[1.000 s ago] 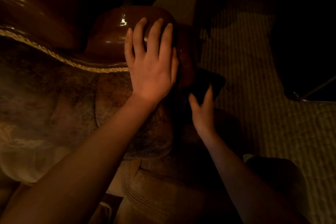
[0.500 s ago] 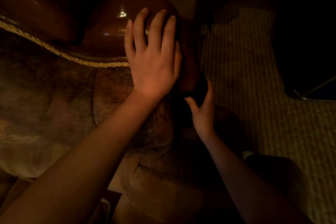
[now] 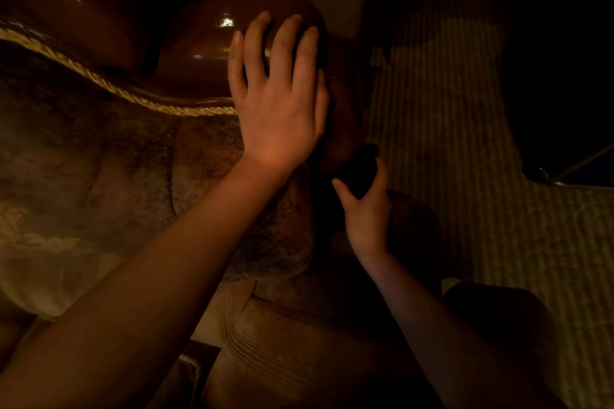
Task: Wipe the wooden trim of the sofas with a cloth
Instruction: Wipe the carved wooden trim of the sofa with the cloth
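dimly, my left hand (image 3: 277, 109) lies flat with straight, slightly spread fingers on the rounded, glossy dark-brown wooden trim (image 3: 206, 43) capping the sofa arm, which sits toward twelve o'clock from my wrist. the fingertips reach over the crown of the wood and the heel of the palm rests where the polish meets the fabric.

at about four o'clock from that hand, lower down the front of the arm, my right hand (image 3: 367, 209) grips a small dark wad of cloth (image 3: 358, 169), thumb on one side and fingers curled round the other. the cloth is pressed against the shadowed wooden face just below the left hand; the exact line of contact is lost in the dark.

a twisted gold rope cord (image 3: 109, 90) runs from nine o'clock toward the left palm, edging the mottled brown velvety upholstery (image 3: 99, 176). a tan ribbed seat cushion (image 3: 282, 342) lies at six o'clock. out toward three o'clock spreads a pale striped woven carpet (image 3: 465, 143), partly in shadow.

no brand, label or writing shows that i can read.
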